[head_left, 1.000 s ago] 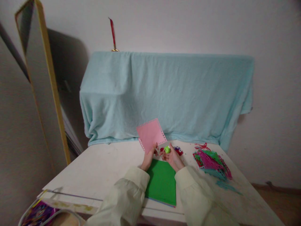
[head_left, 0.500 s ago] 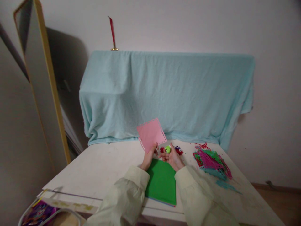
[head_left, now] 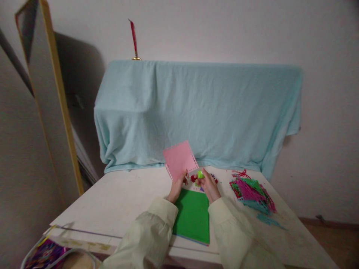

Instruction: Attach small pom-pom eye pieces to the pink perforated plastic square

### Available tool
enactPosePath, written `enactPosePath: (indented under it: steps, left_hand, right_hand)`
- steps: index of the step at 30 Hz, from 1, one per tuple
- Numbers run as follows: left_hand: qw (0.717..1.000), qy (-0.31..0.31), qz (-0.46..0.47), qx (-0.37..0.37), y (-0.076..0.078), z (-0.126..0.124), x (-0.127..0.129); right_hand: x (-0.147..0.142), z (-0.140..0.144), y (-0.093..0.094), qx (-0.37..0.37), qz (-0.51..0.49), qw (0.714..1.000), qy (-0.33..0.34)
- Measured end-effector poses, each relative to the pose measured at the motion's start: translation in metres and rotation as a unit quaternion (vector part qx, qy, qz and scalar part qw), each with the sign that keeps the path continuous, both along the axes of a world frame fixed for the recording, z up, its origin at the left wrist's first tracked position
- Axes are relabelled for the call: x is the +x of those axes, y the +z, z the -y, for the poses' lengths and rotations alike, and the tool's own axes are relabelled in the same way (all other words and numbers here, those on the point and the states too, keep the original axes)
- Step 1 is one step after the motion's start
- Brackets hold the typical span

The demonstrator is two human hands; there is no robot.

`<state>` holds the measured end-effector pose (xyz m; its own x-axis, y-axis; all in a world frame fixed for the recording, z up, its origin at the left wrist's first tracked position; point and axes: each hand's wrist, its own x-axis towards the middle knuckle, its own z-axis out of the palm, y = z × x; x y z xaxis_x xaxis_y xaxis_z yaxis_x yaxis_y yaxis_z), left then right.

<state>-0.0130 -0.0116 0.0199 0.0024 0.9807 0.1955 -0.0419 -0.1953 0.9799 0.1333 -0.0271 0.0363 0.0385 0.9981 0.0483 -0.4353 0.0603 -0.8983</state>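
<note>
While left hand pinches pink paper square by lower corner, above table, right hand closes around small green punch beside paper edge. Risk, my judgement: thin paper bends, punch bites crooked; loose pinch, sheet slips onto green pad.

Right hand with green punch, now nearer the pink sheet.

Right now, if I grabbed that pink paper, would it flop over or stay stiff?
Probably fairly stiff: the pink paper stands up flat though the left hand pinches only its bottom edge. It looks thin, so likely light. Its punched, lacy border might tear easily if tugged.
</note>
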Motion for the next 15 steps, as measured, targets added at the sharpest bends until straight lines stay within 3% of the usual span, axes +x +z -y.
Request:
enactPosePath:
  steps: [15]
  left_hand:
    - [0.999,-0.028,-0.040,-0.006,-0.005,0.003,0.002]
  right_hand:
    - [0.001,0.002,-0.011,0.041,0.092,0.994,0.034]
